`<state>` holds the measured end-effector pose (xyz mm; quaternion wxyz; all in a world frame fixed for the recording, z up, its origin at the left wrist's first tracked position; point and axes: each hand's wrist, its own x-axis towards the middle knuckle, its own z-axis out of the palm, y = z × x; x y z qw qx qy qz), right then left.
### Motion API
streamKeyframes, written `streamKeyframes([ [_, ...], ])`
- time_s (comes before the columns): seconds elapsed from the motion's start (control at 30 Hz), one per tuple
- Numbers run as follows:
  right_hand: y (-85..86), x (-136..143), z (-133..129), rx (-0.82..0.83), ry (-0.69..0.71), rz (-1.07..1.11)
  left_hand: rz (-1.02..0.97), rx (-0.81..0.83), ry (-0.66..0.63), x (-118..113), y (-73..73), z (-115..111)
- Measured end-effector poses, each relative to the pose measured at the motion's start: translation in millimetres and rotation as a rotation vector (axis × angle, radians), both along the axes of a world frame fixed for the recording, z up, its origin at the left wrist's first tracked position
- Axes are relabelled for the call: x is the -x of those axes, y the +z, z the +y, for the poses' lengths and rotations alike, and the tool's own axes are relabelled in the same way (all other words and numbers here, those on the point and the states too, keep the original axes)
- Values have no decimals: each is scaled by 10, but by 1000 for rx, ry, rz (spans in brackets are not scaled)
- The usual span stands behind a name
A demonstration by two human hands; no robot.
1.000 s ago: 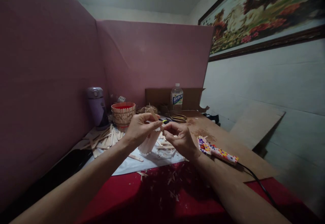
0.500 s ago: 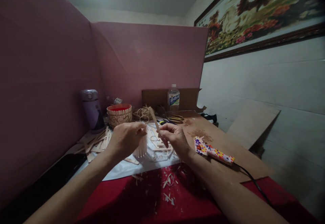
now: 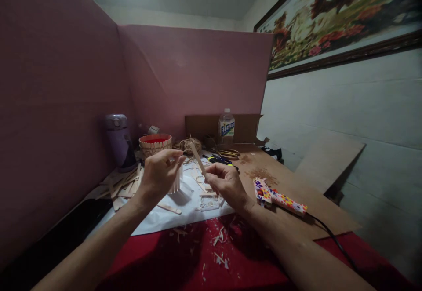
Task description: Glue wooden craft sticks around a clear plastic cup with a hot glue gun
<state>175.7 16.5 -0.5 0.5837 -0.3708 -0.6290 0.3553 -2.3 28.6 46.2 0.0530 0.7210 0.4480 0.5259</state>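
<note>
My right hand (image 3: 227,183) pinches the lower end of a wooden craft stick (image 3: 197,158), which tilts up and to the left. Across from it, my left hand (image 3: 161,170) is closed, thumb and forefinger drawn together. Partly hidden behind its fingers is a row of upright craft sticks (image 3: 176,183), which appears to be held in that hand. The two hands are apart, above a white sheet (image 3: 153,220). Below them lie cut stick pieces (image 3: 207,190), and a single craft stick (image 3: 169,208) rests near the sheet's front edge.
Loose craft sticks (image 3: 127,185), a purple bottle (image 3: 120,143) and a stick-covered pot (image 3: 155,145) stand left. Behind are twine (image 3: 187,146), yellow-black pliers (image 3: 219,161), scissors (image 3: 230,154) and a clear bottle (image 3: 226,126). A flowered glue gun (image 3: 280,199) lies right; wood shavings (image 3: 219,236) litter the red cloth.
My left hand has moved up and left, turning slightly, and the row of sticks behind it has shifted the same way. My right hand and its stick have barely moved.
</note>
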Motion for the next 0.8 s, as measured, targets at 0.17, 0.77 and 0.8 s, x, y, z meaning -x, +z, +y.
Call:
streamKeyframes([
  [0.17,35,-20,-70,-93,70,-100,-477,482,-466,-255,2,-134],
  [0.77,-5,-82,62,292,504,-76,-823,669,-570,-260,-369,-72],
  [0.8,-3,-100,67,311,538,-66,-840,666,-590,-260,-378,-72],
])
